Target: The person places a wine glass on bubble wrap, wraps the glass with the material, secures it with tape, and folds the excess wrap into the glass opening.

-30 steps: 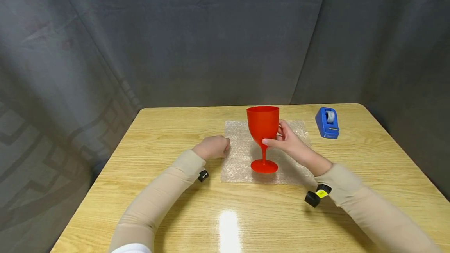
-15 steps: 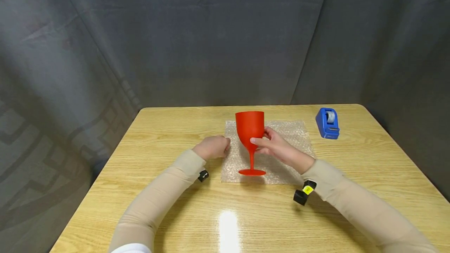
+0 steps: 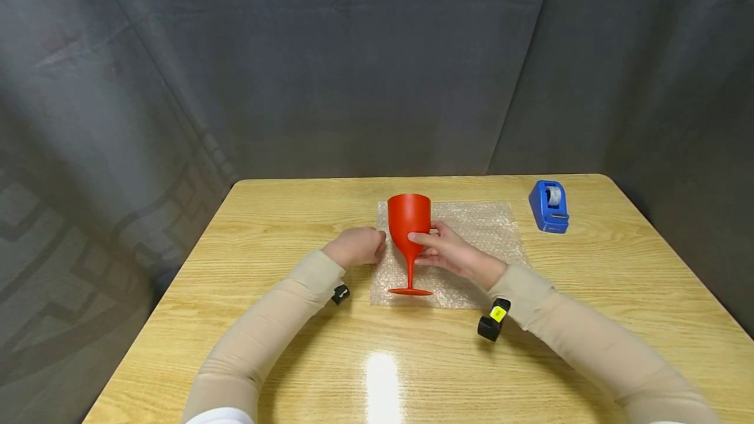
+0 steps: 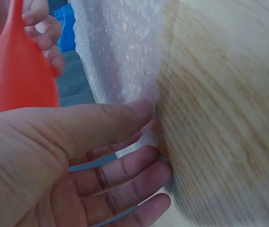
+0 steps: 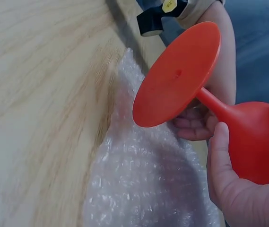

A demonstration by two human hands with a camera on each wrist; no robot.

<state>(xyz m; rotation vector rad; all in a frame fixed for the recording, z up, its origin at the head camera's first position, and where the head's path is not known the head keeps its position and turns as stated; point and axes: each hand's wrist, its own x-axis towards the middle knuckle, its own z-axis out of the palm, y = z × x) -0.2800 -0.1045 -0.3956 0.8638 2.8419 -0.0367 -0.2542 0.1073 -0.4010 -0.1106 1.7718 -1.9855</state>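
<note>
A red goblet (image 3: 409,220) is held by my right hand (image 3: 450,252), thumb on the front of the bowl and fingers behind it. It stands upright over the left part of a bubble wrap sheet (image 3: 477,221), its foot apparently just above the sheet. My left hand (image 3: 358,246) is at the sheet's left edge. In the left wrist view, its thumb and index finger pinch the edge of the wrap, while the other fingers curl loosely below. The right wrist view shows the underside of the goblet's foot (image 5: 177,75), with the left hand's fingers (image 5: 193,124) partly hidden behind it.
A blue tape dispenser (image 3: 549,207) with a roll of tape stands at the back right of the wooden table (image 3: 283,208). A grey curtain (image 3: 365,70) hangs behind the table. Small black cameras are strapped to both wrists.
My right hand has carried the goblet leftward and slightly down, toward my left hand, and tipped its rim a little. The left hand, wrap and tape dispenser stay put.
</note>
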